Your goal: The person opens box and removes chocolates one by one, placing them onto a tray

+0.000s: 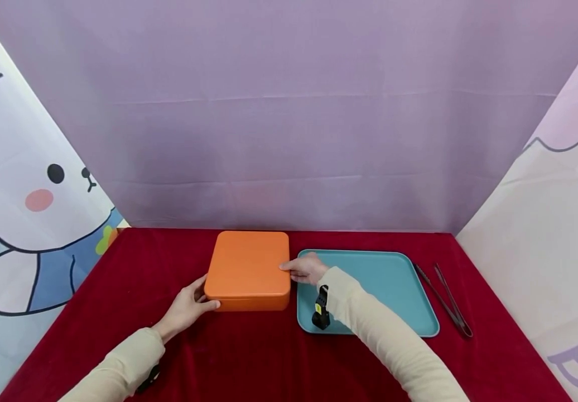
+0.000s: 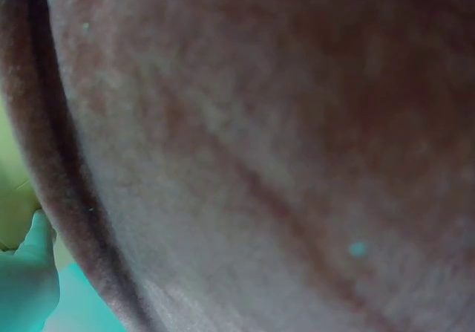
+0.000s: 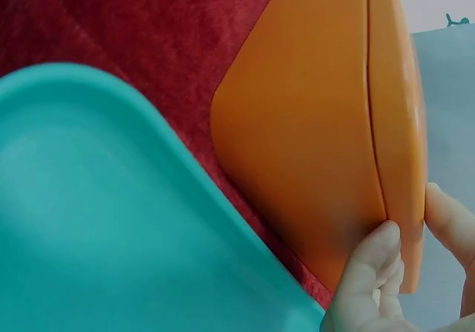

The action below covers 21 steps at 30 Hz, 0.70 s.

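Observation:
An orange lidded box [image 1: 249,262] lies on the red cloth, its lid [image 3: 393,102] seated with a thin seam along the side. With my right hand [image 1: 309,269] I pinch the lid's right edge: the thumb is on top and the fingertips are at the seam, as the right wrist view shows. My left hand [image 1: 186,309] holds the box's front left corner, thumb along the front face and fingers at the left side, partly hidden. The left wrist view is mostly blocked by a blurred, close surface.
Right of the box lies a teal tray [image 1: 369,279], partly under my right forearm. Dark metal tongs [image 1: 447,301] lie beyond the tray's right edge. The red cloth [image 1: 239,357] covers the table, with a purple curtain [image 1: 289,139] behind it.

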Available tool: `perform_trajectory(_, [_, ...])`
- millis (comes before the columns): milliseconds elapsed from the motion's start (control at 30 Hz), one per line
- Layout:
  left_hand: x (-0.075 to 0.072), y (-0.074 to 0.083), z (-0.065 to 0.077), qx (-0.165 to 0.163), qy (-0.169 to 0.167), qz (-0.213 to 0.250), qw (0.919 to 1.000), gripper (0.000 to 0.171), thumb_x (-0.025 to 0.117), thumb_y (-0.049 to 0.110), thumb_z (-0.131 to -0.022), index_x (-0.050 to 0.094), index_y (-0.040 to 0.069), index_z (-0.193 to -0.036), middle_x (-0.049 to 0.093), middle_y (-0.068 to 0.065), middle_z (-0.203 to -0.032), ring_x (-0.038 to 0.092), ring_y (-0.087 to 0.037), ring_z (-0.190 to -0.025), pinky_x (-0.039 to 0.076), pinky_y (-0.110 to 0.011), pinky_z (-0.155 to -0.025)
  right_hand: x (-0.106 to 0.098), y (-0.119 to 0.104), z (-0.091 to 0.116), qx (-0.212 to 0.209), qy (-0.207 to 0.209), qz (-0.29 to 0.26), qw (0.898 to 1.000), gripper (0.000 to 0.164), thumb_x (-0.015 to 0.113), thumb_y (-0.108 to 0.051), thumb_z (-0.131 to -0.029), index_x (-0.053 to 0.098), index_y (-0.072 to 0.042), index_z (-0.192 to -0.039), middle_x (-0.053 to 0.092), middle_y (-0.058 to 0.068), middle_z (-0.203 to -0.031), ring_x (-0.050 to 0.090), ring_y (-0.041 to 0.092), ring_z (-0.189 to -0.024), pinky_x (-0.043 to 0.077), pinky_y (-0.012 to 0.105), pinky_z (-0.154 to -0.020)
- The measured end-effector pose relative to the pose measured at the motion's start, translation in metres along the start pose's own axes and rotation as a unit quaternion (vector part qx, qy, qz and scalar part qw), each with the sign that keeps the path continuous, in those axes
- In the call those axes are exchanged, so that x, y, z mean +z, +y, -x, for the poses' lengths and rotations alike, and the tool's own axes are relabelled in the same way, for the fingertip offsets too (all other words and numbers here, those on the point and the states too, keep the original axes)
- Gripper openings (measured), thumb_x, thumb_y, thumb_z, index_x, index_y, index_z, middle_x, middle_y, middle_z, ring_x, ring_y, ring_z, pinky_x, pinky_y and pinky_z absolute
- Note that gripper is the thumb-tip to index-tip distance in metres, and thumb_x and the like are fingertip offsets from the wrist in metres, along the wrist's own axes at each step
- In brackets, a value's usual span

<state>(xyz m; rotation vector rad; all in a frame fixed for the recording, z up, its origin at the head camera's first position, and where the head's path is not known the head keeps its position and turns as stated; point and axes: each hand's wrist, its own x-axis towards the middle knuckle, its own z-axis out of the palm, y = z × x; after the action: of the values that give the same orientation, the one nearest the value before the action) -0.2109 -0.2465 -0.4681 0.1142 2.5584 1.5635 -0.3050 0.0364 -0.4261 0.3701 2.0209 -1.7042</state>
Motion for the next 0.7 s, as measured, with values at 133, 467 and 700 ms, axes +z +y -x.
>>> perform_trajectory(133, [0.0003,0.0006,0.0004,0.0,0.0,-0.005,1.0,0.085,0.068,0.02,-0.082,0.015,0.002,-0.147,0.024,-0.02,-0.149,0.032,-0.035,-0.133,0.035,-0.042,-0.103,-0.0017,-0.0009,-0.0006,0.011,-0.007,-0.004,1.0,0.017,0.074,-0.008,-0.075,0.066,-0.002,-0.089,0.059,0.0,-0.066,0.054,0.01,-0.06,0.05,0.017,-0.057])
perform_trajectory(467, [0.0017,0.0019,-0.0002,-0.002,0.0,-0.01,1.0,0.085,0.069,0.02,-0.082,0.016,0.002,-0.146,0.023,-0.02,-0.149,0.032,-0.035,-0.133,0.036,-0.042,-0.102,-0.0065,-0.0007,0.0008,0.037,-0.029,-0.037,0.998,0.01,0.072,-0.007,-0.076,0.063,-0.007,-0.078,0.057,0.002,-0.067,0.053,0.01,-0.062,0.05,0.017,-0.06])
perform_trajectory(700, [0.0009,0.0047,0.0018,-0.001,0.005,-0.013,0.9999,0.085,0.068,0.021,-0.082,0.016,0.004,-0.147,0.029,-0.02,-0.147,0.036,-0.035,-0.13,0.04,-0.042,-0.099,-0.0102,-0.0042,0.0032,0.033,-0.049,-0.023,0.998,0.029,0.071,-0.012,-0.078,0.062,-0.001,-0.103,0.058,0.007,-0.084,0.058,0.014,-0.074,0.054,0.022,-0.069])
